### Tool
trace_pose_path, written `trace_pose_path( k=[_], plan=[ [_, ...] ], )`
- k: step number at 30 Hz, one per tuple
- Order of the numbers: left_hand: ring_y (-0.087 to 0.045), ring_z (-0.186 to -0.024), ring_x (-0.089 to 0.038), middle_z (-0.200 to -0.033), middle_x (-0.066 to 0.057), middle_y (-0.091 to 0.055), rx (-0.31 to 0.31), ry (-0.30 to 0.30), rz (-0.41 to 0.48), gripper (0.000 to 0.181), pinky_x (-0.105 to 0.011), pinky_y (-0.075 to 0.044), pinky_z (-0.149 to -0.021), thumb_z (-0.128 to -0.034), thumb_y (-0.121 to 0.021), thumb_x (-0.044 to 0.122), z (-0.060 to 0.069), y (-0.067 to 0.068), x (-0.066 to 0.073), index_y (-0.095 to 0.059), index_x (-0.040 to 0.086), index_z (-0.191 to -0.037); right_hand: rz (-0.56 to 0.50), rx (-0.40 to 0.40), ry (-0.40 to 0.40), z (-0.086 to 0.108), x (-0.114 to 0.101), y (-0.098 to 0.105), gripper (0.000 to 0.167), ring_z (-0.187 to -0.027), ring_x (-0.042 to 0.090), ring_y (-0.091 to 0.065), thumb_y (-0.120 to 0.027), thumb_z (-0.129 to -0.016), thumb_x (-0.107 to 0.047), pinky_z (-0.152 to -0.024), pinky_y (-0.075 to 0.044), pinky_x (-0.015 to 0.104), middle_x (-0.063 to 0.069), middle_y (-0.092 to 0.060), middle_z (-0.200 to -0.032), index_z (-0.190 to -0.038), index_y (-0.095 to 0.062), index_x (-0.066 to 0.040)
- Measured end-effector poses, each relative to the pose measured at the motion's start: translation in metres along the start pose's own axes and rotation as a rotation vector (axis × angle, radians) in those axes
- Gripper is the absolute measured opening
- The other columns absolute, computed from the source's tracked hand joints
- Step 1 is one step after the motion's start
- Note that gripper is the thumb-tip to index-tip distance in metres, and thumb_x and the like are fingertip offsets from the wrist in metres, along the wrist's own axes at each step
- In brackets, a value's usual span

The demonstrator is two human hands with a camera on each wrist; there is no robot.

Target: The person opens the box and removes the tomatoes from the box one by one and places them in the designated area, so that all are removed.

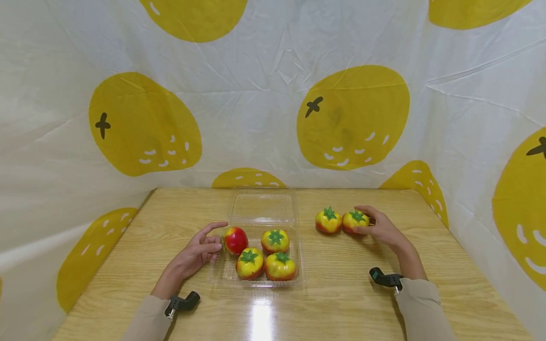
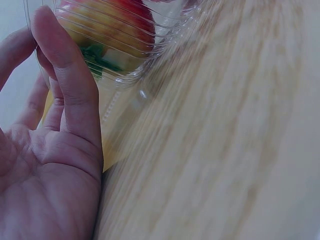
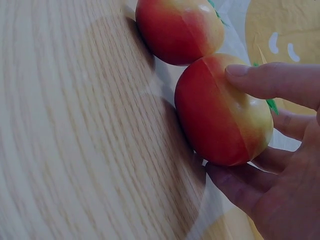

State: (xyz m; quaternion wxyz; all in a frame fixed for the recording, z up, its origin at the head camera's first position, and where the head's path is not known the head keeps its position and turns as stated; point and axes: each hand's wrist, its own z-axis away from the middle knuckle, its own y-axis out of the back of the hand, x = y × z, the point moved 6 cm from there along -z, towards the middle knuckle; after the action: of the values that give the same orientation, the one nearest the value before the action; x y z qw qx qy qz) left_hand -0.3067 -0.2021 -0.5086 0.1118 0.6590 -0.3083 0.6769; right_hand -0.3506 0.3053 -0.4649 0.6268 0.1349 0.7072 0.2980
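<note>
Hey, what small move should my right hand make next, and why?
Probably lift the fruit your right hand holds and bring it toward the clear container. Your fingers and thumb are already around it, and four similar fruits sit inside the container.

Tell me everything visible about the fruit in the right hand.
The tomato-like fruit is glossy, apparently plastic, yellow above and red below, with a side seam and a green calyx facing up. It appears to rest on the wooden table, right of the clear container, beside a second tomato-like fruit; whether they touch is unclear. The right hand grips it from the right.
</note>
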Motion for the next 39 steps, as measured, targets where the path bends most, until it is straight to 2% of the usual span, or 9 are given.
trace_pose_path(
  k=[12, 17, 23, 32, 39],
  plan=[
    [-0.062, -0.066, -0.009, -0.087, 0.004, -0.065, 0.012, 0.021, -0.009, 0.060, -0.021, -0.058, -0.062, -0.1024, -0.054, 0.000, -0.0018, 0.0012, -0.0024, -0.032, 0.013, -0.157, 0.022, 0.007, -0.006, 0.0009, 0.0004, 0.0021, 0.071, -0.130, 0.047, -0.050, -0.073, -0.094, -0.015, -0.104, -0.045, 0.046, 0.032, -0.041, -0.153, -0.153, -0.038, 0.005],
    [-0.062, -0.066, -0.009, -0.087, 0.003, -0.066, 0.005, 0.016, -0.003, 0.060, -0.020, -0.058, -0.062, -0.1026, -0.052, -0.002, -0.0029, 0.0017, -0.0027, -0.032, 0.013, -0.157, 0.023, 0.008, -0.005, 0.0004, -0.0004, 0.0024, 0.070, -0.130, 0.047, -0.049, -0.073, -0.094, -0.015, -0.105, -0.045, 0.050, 0.031, -0.041, -0.153, -0.152, -0.039, 0.005],
    [-0.063, -0.066, -0.008, -0.088, 0.003, -0.066, -0.007, 0.002, 0.009, 0.059, -0.020, -0.058, -0.062, -0.1023, -0.052, -0.003, -0.0019, 0.0011, -0.0019, -0.033, 0.012, -0.156, 0.026, 0.005, -0.005, 0.0004, -0.0013, 0.0009, 0.071, -0.130, 0.046, -0.049, -0.073, -0.094, -0.015, -0.105, -0.045, 0.050, 0.032, -0.042, -0.152, -0.152, -0.039, 0.006],
    [-0.063, -0.066, -0.007, -0.087, 0.005, -0.065, 0.004, -0.005, 0.003, 0.058, -0.020, -0.057, -0.061, -0.1025, -0.051, -0.004, -0.0002, 0.0019, -0.0017, -0.034, 0.013, -0.156, -0.001, -0.020, -0.016, -0.0007, -0.0016, -0.0012, 0.075, -0.135, 0.048, -0.043, -0.073, -0.094, -0.013, -0.112, -0.038, 0.062, 0.033, -0.036, -0.155, -0.154, -0.033, 0.007],
    [-0.063, -0.066, -0.008, -0.087, 0.005, -0.065, 0.000, -0.007, 0.006, 0.059, -0.020, -0.057, -0.062, -0.1021, -0.051, -0.005, 0.0000, 0.0021, -0.0014, -0.033, 0.011, -0.157, 0.003, -0.014, -0.032, 0.0000, 0.0010, -0.0001, 0.078, -0.135, 0.054, -0.044, -0.074, -0.093, -0.015, -0.110, -0.041, 0.064, 0.034, -0.036, -0.155, -0.155, -0.032, 0.006]
  ],
)
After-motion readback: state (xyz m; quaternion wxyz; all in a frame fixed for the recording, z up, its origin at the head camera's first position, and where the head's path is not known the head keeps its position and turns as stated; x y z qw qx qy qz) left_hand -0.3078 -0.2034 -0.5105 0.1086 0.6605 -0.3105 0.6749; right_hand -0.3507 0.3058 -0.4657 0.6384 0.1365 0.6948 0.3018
